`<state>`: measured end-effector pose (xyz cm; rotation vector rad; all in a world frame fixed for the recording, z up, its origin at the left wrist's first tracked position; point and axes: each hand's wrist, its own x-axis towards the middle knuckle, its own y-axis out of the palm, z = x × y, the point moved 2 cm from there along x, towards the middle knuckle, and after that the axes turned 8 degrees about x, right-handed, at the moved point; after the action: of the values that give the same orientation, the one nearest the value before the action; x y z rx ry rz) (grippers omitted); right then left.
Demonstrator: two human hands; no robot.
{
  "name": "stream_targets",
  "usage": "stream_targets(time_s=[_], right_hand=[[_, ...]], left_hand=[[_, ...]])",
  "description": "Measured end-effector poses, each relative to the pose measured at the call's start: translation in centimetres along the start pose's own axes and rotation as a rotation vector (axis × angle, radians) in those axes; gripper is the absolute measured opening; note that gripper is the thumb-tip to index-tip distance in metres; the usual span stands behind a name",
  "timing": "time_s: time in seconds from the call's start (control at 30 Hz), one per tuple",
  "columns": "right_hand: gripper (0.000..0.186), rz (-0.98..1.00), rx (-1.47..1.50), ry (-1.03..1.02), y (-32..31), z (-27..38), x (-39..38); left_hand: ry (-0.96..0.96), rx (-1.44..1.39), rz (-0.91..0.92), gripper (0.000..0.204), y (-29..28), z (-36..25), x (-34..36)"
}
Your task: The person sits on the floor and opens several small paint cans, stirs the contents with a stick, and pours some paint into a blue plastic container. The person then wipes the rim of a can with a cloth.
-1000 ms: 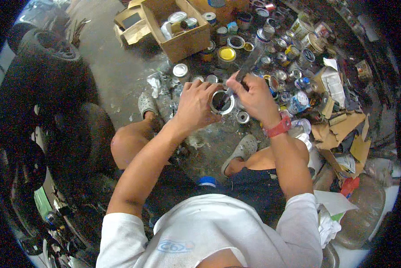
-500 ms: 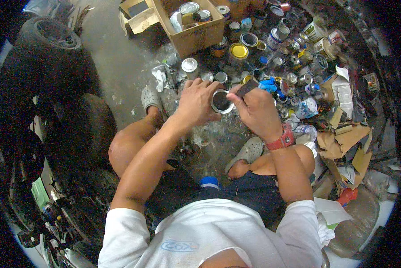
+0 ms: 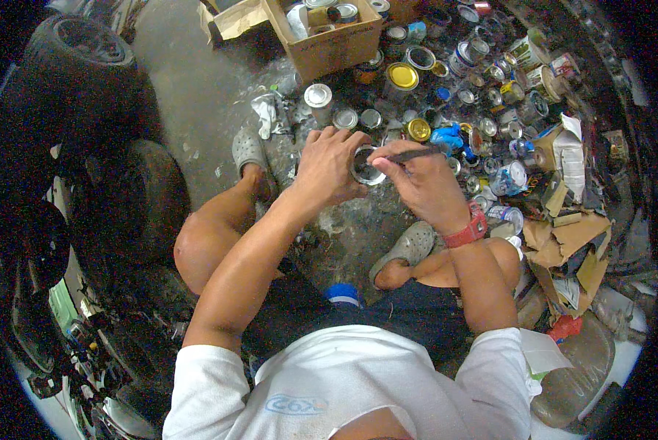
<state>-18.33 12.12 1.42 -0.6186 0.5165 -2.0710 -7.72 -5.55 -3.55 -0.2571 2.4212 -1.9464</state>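
Note:
My left hand (image 3: 332, 165) is wrapped around the side of a small open can (image 3: 366, 174), its mouth turned up towards me and its inside dark. Pinched between the thumb and fingers of my right hand (image 3: 426, 183) is a dark flat strip (image 3: 417, 153), seen nearly edge-on. Its near end is at the can's rim; whether it touches the inside is hidden by my fingers. Just beyond my hands stand a can with a white lid (image 3: 318, 95), two small silver-topped cans (image 3: 346, 118) and a gold-lidded can (image 3: 418, 130).
A cardboard box (image 3: 336, 51) holding cans stands at the far side. Many loose cans (image 3: 509, 95) cover the floor to the right, with torn cardboard (image 3: 571, 238) nearer me. Tyres (image 3: 79, 51) are stacked at left. A blue bottle cap (image 3: 343, 293) shows between my legs.
The dark strip in my right hand has turned from showing its broad face to nearly edge-on. My left hand keeps its hold on the can. The whole view has shifted slightly.

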Motion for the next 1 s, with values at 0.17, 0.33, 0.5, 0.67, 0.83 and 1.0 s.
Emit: stream_targets(time_s=[0.17,0.33,0.5,0.67,0.83,1.0], right_hand=[[0.02,-0.052,-0.021,0.019,-0.6,0.6,0.1],[0.021,0.075,-0.067,0.205,-0.4,-0.5,-0.1],[0.021,0.067,0.022,0.08,-0.1,-0.7,0.0],[0.022,-0.009,-0.083,0.035,-0.6,-0.1,0.0],[0.021,0.112,-0.058,0.194,-0.6,-0.7,0.0],[0.021,0.094,0.147,0.207,-0.1,-0.5,-0.1]], left_hand=[[-0.029,-0.027,0.063,0.092,0.3,-0.3,-0.4],[-0.019,-0.026,0.075,0.092,1.1,-0.1,-0.4],[-0.028,-0.048,0.06,0.093,1.1,-0.3,-0.4],[-0.024,-0.015,0.034,0.09,1.4,-0.3,-0.5],[-0.031,-0.026,0.062,0.088,0.8,-0.7,-0.3],[-0.018,-0.03,0.02,0.088,1.3,-0.6,-0.3]])
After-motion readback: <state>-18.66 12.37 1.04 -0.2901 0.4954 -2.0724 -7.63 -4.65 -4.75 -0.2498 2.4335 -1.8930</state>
